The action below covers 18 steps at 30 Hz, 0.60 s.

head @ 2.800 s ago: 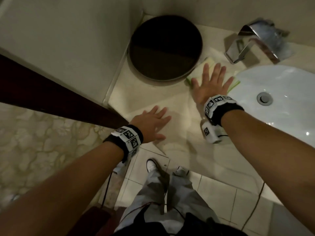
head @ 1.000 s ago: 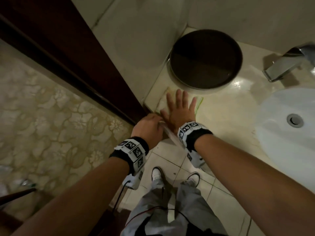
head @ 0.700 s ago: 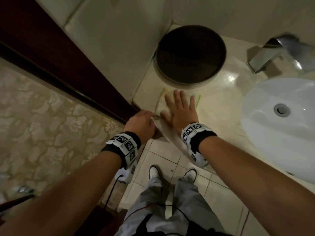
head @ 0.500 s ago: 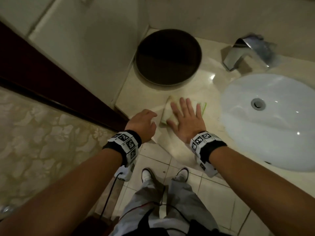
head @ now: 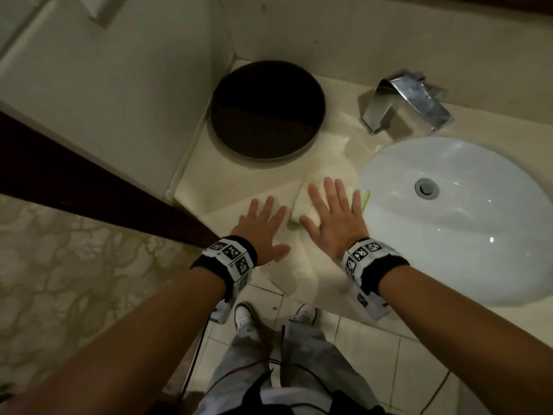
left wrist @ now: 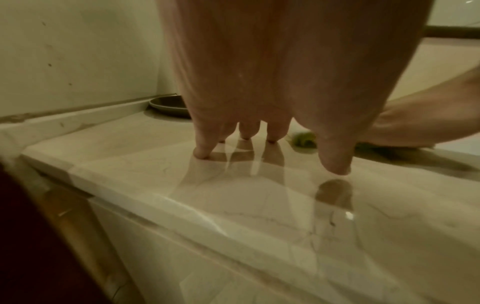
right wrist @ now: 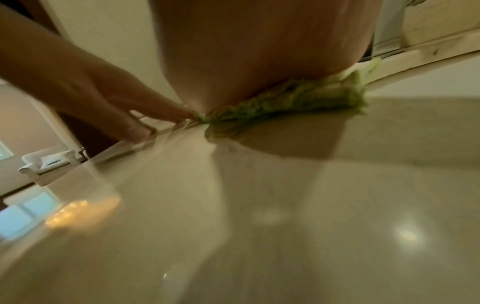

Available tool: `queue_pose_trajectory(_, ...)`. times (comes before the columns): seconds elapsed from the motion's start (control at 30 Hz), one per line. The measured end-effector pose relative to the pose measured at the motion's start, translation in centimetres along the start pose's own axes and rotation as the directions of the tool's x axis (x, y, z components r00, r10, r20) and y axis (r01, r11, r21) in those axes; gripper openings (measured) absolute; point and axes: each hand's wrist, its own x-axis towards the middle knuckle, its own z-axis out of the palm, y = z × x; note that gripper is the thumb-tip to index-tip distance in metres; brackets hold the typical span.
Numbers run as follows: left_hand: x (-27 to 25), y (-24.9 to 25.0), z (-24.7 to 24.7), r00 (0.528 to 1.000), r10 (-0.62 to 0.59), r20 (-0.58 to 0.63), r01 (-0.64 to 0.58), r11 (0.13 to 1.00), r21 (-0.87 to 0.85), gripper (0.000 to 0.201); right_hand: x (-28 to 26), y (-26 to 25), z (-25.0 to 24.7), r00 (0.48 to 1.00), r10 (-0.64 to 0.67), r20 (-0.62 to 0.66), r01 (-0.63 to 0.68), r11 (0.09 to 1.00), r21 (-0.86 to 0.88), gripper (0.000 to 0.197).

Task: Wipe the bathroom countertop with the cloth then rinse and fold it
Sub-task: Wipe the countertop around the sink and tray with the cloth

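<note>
A pale cloth [head: 302, 203] with a green edge [right wrist: 288, 102] lies flat on the beige marble countertop [head: 209, 190], just left of the sink. My right hand [head: 332, 217] presses on it with straight, spread fingers, covering most of it. My left hand [head: 260, 226] rests flat on the bare counter to the cloth's left, near the front edge; in the left wrist view its fingertips [left wrist: 202, 153] touch the glossy stone [left wrist: 233, 195]. A bit of cloth [left wrist: 302, 140] shows beyond its thumb.
A dark round tray [head: 266, 109] sits in the back left corner by the wall. A chrome faucet [head: 407, 100] stands behind the white oval sink [head: 449, 235] at the right. A dark wooden door frame [head: 89, 190] runs left of the counter's end.
My right hand has slid the cloth rightward from the counter's left end toward the sink. My left hand has gone from loosely curled at the counter edge to lying flat on the stone.
</note>
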Motion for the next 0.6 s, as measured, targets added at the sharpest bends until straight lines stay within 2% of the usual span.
queue_pose_trajectory(0.17,0.3,-0.3,-0.1,1.000,0.002,0.016,-0.003,0.999,0.040,0.094,4.8,1.2,-1.5,0.998,0.056,-0.021,-0.055,0.997,0.056,0.071)
queue_pose_trajectory(0.3,0.5,-0.5,0.1,1.000,0.009,0.002,-0.009,0.998,0.069,0.093,7.6,1.7,-2.6,0.995,0.093,-0.035,-0.092,0.995,0.036,0.071)
queue_pose_trajectory(0.47,0.6,-0.6,0.1,1.000,0.004,0.005,-0.005,0.995,0.104,0.094,7.8,1.7,-2.7,0.997,0.079,-0.026,-0.078,0.997,0.025,0.071)
queue_pose_trajectory(0.6,0.5,-0.5,-0.3,1.000,0.002,0.022,-0.005,0.990,0.138,0.094,5.7,1.3,-2.2,0.997,0.069,-0.031,-0.069,0.998,0.012,0.070)
